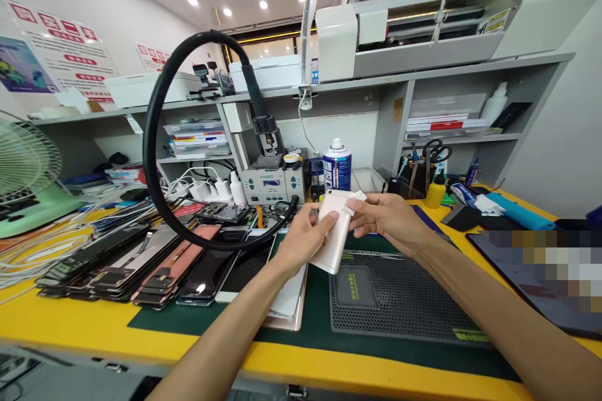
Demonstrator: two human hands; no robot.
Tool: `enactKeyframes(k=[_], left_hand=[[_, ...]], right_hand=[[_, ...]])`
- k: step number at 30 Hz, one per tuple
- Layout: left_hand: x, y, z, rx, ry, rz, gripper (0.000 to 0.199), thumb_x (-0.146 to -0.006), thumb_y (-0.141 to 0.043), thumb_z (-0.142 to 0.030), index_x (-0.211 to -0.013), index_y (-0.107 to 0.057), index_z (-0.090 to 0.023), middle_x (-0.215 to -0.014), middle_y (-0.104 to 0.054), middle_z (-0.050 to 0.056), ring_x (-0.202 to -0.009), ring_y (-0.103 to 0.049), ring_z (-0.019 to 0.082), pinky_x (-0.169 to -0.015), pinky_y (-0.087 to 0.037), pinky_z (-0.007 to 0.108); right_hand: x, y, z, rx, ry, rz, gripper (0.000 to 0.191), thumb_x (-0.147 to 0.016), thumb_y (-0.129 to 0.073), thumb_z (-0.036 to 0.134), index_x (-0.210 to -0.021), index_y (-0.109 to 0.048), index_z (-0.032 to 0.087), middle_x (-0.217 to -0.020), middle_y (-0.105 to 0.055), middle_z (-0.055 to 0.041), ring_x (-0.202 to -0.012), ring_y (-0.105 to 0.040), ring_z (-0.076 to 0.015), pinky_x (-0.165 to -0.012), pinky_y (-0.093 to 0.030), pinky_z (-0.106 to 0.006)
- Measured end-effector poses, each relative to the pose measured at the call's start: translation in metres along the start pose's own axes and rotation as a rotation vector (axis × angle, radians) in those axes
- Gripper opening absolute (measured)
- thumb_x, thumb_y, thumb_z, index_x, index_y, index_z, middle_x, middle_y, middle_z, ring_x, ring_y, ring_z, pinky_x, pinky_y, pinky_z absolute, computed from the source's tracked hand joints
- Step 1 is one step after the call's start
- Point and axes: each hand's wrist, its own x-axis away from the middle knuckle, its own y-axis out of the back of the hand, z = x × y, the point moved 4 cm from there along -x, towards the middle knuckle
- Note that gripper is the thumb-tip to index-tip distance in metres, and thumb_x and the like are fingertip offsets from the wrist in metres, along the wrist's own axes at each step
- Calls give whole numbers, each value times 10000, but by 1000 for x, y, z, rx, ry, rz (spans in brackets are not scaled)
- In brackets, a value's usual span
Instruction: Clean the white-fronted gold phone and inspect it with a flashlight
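My left hand [301, 237] is closed around a pale pink-gold smartphone [332, 247], its thumb pressed on the phone's back. The phone is tilted, its camera end pointing away from me. In my right hand [383, 218] a small folded white wipe [358, 198] is pinched, touching the phone's upper right corner. Below both hands lies a grey perforated work mat [399, 301], with thin metal tweezers [376, 255] along its far edge. A blue and white spray can [337, 166] stands just behind the phone.
Rows of phone screens [122, 269] lie at left. A hot-air station [273, 185] with a looping black hose [153, 138] stands behind them. A green fan [32, 169] is at far left. At right are a yellow bottle [435, 193], scissors [437, 150] and a dark tablet-like panel [508, 269].
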Motion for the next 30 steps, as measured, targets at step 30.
enactKeyframes(k=[30], left_hand=[[15,-33,6,812,338,583,462,-767,-685,-548,-904,-667,-106,-798,-531,50,-536,-467,105,-368,-339,214]], right_hand=[[-4,-8,-15,-156,-9,153,335,-813,-731,530,-764,-666,205,-705,-588,-40,-633,-511,-191,-588,-517,-324]])
